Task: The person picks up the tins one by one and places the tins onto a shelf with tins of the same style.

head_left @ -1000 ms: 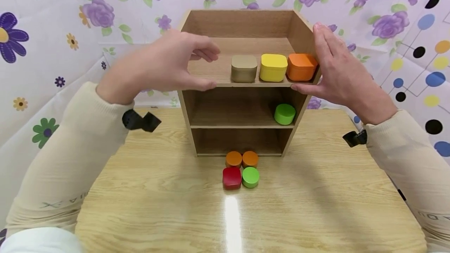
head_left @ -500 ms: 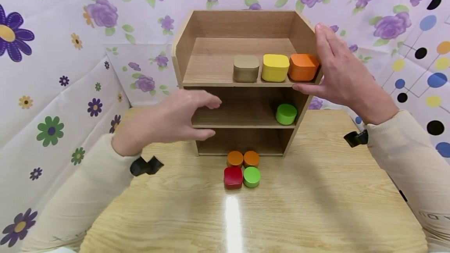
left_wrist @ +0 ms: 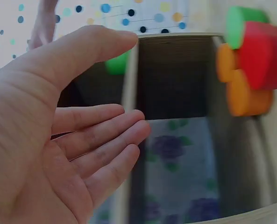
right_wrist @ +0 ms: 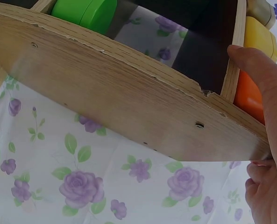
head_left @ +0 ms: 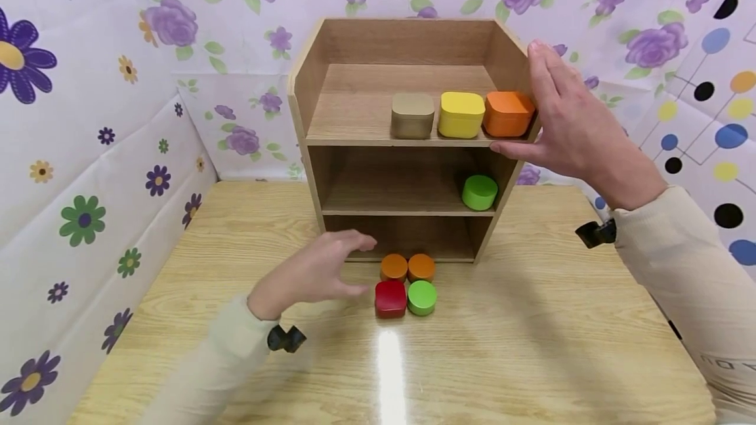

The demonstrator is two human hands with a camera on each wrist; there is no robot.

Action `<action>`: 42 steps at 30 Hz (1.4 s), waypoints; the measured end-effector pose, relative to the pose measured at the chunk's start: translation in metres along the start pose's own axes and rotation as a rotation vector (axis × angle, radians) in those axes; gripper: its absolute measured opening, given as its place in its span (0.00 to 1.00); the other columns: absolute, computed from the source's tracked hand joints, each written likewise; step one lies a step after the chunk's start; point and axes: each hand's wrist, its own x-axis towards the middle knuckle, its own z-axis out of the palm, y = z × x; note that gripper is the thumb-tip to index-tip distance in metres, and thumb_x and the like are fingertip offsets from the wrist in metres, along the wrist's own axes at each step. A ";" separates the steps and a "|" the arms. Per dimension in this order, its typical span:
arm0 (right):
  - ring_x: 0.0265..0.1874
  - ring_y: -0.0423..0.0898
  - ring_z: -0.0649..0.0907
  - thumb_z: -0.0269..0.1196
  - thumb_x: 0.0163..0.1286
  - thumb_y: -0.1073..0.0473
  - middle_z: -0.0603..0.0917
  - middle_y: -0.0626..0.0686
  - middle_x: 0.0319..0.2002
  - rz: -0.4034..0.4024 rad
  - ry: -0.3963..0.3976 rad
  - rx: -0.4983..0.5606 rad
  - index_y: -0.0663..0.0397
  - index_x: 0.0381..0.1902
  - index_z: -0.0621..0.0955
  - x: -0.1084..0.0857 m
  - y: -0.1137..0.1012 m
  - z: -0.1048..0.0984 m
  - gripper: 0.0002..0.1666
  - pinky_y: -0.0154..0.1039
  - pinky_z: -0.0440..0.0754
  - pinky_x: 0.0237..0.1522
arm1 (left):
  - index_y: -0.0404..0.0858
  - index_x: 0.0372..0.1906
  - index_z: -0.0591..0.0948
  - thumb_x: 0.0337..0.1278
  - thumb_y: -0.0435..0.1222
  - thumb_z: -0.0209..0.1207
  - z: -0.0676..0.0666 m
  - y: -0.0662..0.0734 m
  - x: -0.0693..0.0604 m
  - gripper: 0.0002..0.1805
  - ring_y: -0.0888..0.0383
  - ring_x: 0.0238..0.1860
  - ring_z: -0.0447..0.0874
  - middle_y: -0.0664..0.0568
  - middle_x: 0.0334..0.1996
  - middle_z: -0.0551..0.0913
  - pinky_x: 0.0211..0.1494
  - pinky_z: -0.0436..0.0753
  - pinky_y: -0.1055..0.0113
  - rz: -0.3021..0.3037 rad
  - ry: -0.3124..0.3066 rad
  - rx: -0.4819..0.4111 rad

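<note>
My left hand (head_left: 313, 271) hovers with fingers apart, just left of the red box (head_left: 390, 299) and in front of the shelf's bottom level; nothing is in it. In the left wrist view its palm (left_wrist: 40, 163) is bare. My right hand (head_left: 575, 126) grips the upper right side of the wooden shelf (head_left: 407, 214), thumb on the top board's front edge beside the orange box (head_left: 508, 113). Behind the red box stand two orange round boxes (head_left: 394, 268) (head_left: 421, 268), and a light green round one (head_left: 422, 298) is at its right.
On the top board a khaki box (head_left: 412, 115) and a yellow box (head_left: 461, 114) stand left of the orange one. A green round box (head_left: 480, 192) is at the right end of the middle level. Patterned cloth hangs behind and beside the wooden table (head_left: 502, 346).
My left hand has moved down from the top board, past the middle level, to beside the red box. My right hand has stayed on the shelf's side.
</note>
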 end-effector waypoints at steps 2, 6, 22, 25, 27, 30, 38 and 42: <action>0.83 0.68 0.58 0.84 0.52 0.43 0.53 0.69 0.84 0.003 -0.005 0.002 0.64 0.85 0.46 0.000 -0.001 0.000 0.80 0.60 0.55 0.83 | 0.32 0.67 0.79 0.55 0.43 0.76 0.018 -0.006 -0.003 0.37 0.46 0.65 0.84 0.43 0.64 0.85 0.71 0.82 0.52 -0.031 -0.008 -0.031; 0.83 0.68 0.57 0.83 0.53 0.43 0.52 0.69 0.84 0.005 -0.010 0.004 0.63 0.85 0.45 0.000 -0.002 0.000 0.80 0.61 0.55 0.84 | 0.32 0.66 0.80 0.54 0.43 0.77 0.052 -0.021 -0.004 0.36 0.45 0.64 0.85 0.43 0.62 0.86 0.70 0.83 0.51 -0.066 -0.010 -0.093; 0.83 0.68 0.57 0.84 0.53 0.44 0.52 0.70 0.84 -0.011 -0.004 0.005 0.64 0.85 0.45 0.002 -0.001 0.003 0.80 0.60 0.54 0.84 | 0.34 0.62 0.81 0.50 0.45 0.80 0.107 -0.037 0.000 0.36 0.51 0.58 0.88 0.49 0.56 0.89 0.67 0.85 0.56 -0.081 0.019 -0.174; 0.83 0.68 0.57 0.83 0.53 0.44 0.52 0.69 0.84 -0.010 -0.010 0.002 0.64 0.85 0.45 0.002 -0.001 0.002 0.79 0.59 0.52 0.85 | 0.34 0.62 0.81 0.50 0.46 0.80 0.110 -0.036 0.002 0.36 0.52 0.58 0.88 0.49 0.56 0.89 0.67 0.85 0.57 -0.087 0.020 -0.153; 0.83 0.68 0.57 0.84 0.53 0.44 0.52 0.70 0.84 -0.017 -0.007 0.002 0.64 0.85 0.45 0.002 0.000 0.001 0.79 0.60 0.53 0.84 | 0.34 0.63 0.81 0.50 0.47 0.80 0.112 -0.037 0.003 0.37 0.53 0.58 0.88 0.49 0.57 0.89 0.67 0.85 0.58 -0.095 0.017 -0.141; 0.83 0.69 0.58 0.84 0.53 0.44 0.53 0.70 0.84 -0.021 -0.001 -0.001 0.65 0.85 0.46 0.002 0.000 0.000 0.79 0.60 0.54 0.84 | 0.34 0.62 0.82 0.50 0.47 0.80 0.114 -0.039 0.005 0.36 0.54 0.58 0.87 0.49 0.57 0.89 0.68 0.85 0.58 -0.098 0.020 -0.131; 0.83 0.68 0.58 0.84 0.53 0.44 0.52 0.69 0.84 0.008 -0.011 -0.009 0.64 0.85 0.45 0.000 0.000 -0.001 0.80 0.60 0.55 0.83 | 0.37 0.60 0.83 0.51 0.45 0.79 0.117 -0.039 0.007 0.32 0.57 0.55 0.87 0.52 0.54 0.89 0.65 0.85 0.59 -0.106 0.012 -0.147; 0.83 0.68 0.58 0.84 0.53 0.44 0.52 0.69 0.84 0.005 -0.009 -0.013 0.63 0.85 0.45 -0.001 0.000 0.000 0.80 0.61 0.56 0.83 | 0.37 0.60 0.83 0.51 0.45 0.79 0.117 -0.038 0.006 0.32 0.55 0.56 0.87 0.52 0.55 0.89 0.66 0.85 0.59 -0.114 0.008 -0.150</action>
